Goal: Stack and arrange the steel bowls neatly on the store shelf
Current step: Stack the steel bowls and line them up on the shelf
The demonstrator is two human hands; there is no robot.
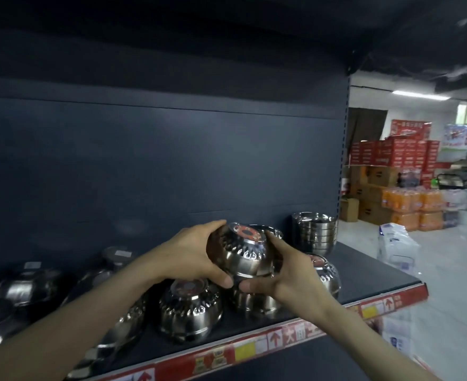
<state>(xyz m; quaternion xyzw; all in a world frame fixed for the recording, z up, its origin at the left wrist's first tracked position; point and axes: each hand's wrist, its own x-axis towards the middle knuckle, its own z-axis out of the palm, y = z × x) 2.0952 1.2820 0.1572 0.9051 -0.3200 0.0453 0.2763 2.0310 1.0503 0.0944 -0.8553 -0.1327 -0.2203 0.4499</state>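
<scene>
Steel bowl [243,251] between both hands [287,279].

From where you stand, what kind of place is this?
Most likely a shop or its stockroom. The shelf has a red price-label strip along its edge, steel bowls are stacked for display, and red cartons and packs of orange drinks sit piled on the floor behind.

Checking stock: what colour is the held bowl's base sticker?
Red and black sticker, clearest in the head view.

Shelf-edge strip [281,336]: red tags w/ white up-arrows, char "大"; other print too blurred.
</scene>
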